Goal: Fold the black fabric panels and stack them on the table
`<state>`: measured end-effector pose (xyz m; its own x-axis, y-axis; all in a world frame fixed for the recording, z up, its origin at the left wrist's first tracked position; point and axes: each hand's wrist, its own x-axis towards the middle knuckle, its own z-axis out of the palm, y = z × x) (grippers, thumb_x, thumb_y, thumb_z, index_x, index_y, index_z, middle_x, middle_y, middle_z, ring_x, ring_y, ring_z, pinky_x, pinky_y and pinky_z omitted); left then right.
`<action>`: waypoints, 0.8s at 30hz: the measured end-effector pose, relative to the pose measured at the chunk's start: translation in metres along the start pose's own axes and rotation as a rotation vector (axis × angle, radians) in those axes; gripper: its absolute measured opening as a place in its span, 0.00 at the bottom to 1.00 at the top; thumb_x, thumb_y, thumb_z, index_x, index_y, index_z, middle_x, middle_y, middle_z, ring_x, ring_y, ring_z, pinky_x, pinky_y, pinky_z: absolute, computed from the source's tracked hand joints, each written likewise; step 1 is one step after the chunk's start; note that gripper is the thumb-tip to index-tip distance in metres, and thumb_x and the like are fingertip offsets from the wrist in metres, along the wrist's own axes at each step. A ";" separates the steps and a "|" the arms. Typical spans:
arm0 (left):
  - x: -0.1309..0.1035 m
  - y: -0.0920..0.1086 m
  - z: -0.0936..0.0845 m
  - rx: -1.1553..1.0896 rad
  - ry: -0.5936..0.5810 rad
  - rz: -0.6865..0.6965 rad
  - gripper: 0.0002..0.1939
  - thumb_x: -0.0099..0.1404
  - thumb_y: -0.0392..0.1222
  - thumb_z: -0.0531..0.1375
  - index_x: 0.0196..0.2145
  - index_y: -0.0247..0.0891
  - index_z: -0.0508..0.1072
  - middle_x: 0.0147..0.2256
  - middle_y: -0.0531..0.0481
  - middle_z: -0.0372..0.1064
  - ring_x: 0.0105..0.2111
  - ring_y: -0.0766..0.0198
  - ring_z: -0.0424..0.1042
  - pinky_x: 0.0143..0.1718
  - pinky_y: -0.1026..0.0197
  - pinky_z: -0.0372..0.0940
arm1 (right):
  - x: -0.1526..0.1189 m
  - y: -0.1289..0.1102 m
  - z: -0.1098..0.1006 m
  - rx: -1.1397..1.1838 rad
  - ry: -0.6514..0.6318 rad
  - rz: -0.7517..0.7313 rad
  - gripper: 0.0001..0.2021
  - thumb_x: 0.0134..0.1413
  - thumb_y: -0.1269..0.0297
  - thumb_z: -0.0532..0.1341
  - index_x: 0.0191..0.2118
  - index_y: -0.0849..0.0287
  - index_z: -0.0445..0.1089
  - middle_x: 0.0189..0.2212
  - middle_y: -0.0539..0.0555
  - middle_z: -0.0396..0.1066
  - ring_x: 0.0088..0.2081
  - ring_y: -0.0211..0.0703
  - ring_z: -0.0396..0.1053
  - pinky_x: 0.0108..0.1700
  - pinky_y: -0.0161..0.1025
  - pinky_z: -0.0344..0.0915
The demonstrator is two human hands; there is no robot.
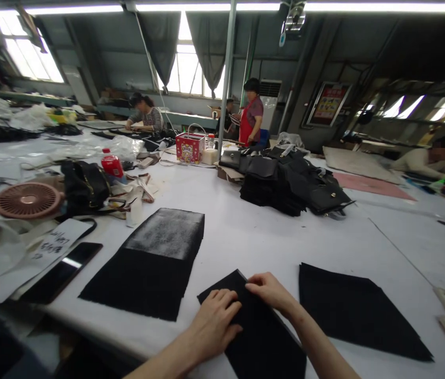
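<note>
A black sheet panel (264, 339), fabric or leather, lies at an angle on the white table in front of me. My left hand (219, 322) rests on its left side, palm down, thumb apart from the bent fingers. At the panel's far right edge, my right hand (267, 289) pinches the border between thumb and fingers. A stack of black pieces (139, 281) sits to the left, its far part covered by a greyish-white patch (167, 231). Another black stack (352, 310) lies to the right, apart from my hands.
A phone (62, 271), a paper with handwriting (54, 245), a pink fan (27, 200) and a black bag (84, 184) crowd the left. Black bags (285, 176) are piled beyond, near a pole (226, 79) and a red box (191, 147). Several people work farther off.
</note>
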<state>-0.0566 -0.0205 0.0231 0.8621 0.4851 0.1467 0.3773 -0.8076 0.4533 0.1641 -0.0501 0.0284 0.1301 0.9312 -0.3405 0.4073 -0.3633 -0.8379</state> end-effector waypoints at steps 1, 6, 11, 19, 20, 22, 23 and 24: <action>0.003 -0.001 -0.001 0.021 -0.013 0.019 0.17 0.62 0.45 0.65 0.48 0.44 0.68 0.50 0.50 0.66 0.51 0.54 0.63 0.55 0.49 0.59 | 0.002 0.001 0.006 -0.053 0.078 -0.020 0.10 0.50 0.60 0.62 0.33 0.61 0.76 0.28 0.53 0.74 0.31 0.42 0.68 0.35 0.36 0.62; 0.024 -0.011 -0.006 0.149 -0.040 0.043 0.14 0.65 0.44 0.62 0.47 0.41 0.68 0.48 0.47 0.66 0.50 0.54 0.64 0.53 0.50 0.62 | 0.000 0.011 0.041 -0.278 0.452 -0.082 0.16 0.60 0.64 0.52 0.47 0.60 0.73 0.40 0.59 0.71 0.43 0.49 0.68 0.48 0.42 0.60; 0.046 -0.019 -0.011 0.278 -0.096 0.086 0.05 0.69 0.39 0.54 0.40 0.38 0.69 0.41 0.46 0.68 0.42 0.56 0.67 0.45 0.52 0.66 | -0.002 0.027 0.065 -0.401 0.612 -0.164 0.17 0.65 0.64 0.48 0.51 0.59 0.71 0.37 0.58 0.68 0.41 0.48 0.66 0.45 0.42 0.60; 0.052 -0.029 0.005 0.254 0.011 0.050 0.14 0.69 0.33 0.51 0.51 0.38 0.66 0.43 0.46 0.68 0.41 0.57 0.67 0.44 0.55 0.66 | 0.004 0.045 0.078 -0.792 0.853 -0.525 0.17 0.63 0.75 0.51 0.54 0.60 0.68 0.35 0.55 0.66 0.36 0.44 0.63 0.39 0.41 0.60; 0.050 -0.031 0.007 0.243 0.038 0.047 0.19 0.69 0.32 0.51 0.57 0.38 0.62 0.45 0.46 0.68 0.43 0.58 0.67 0.45 0.54 0.66 | 0.003 0.044 0.078 -0.821 0.851 -0.531 0.17 0.62 0.76 0.51 0.54 0.60 0.67 0.35 0.56 0.66 0.36 0.45 0.63 0.38 0.41 0.60; 0.048 -0.033 0.010 0.238 0.070 0.038 0.24 0.70 0.33 0.51 0.62 0.40 0.56 0.47 0.46 0.67 0.44 0.57 0.66 0.47 0.53 0.65 | 0.002 0.043 0.079 -0.857 0.836 -0.543 0.18 0.61 0.78 0.51 0.55 0.62 0.65 0.35 0.56 0.66 0.37 0.46 0.63 0.38 0.42 0.61; 0.047 -0.034 0.011 0.239 0.076 0.032 0.24 0.70 0.33 0.51 0.63 0.41 0.56 0.47 0.46 0.67 0.44 0.57 0.66 0.47 0.52 0.65 | 0.002 0.042 0.079 -0.867 0.824 -0.548 0.19 0.61 0.78 0.51 0.56 0.62 0.64 0.35 0.56 0.66 0.37 0.46 0.63 0.38 0.42 0.61; 0.047 -0.035 0.011 0.239 0.078 0.026 0.24 0.70 0.34 0.51 0.62 0.42 0.57 0.46 0.46 0.66 0.45 0.56 0.66 0.48 0.52 0.65 | 0.002 0.042 0.080 -0.872 0.811 -0.551 0.20 0.60 0.79 0.51 0.56 0.62 0.64 0.36 0.56 0.66 0.37 0.46 0.63 0.39 0.43 0.61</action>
<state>-0.0255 0.0264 0.0044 0.8473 0.4798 0.2276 0.4322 -0.8721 0.2295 0.1094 -0.0661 -0.0412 0.1386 0.8143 0.5636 0.9884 -0.0781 -0.1302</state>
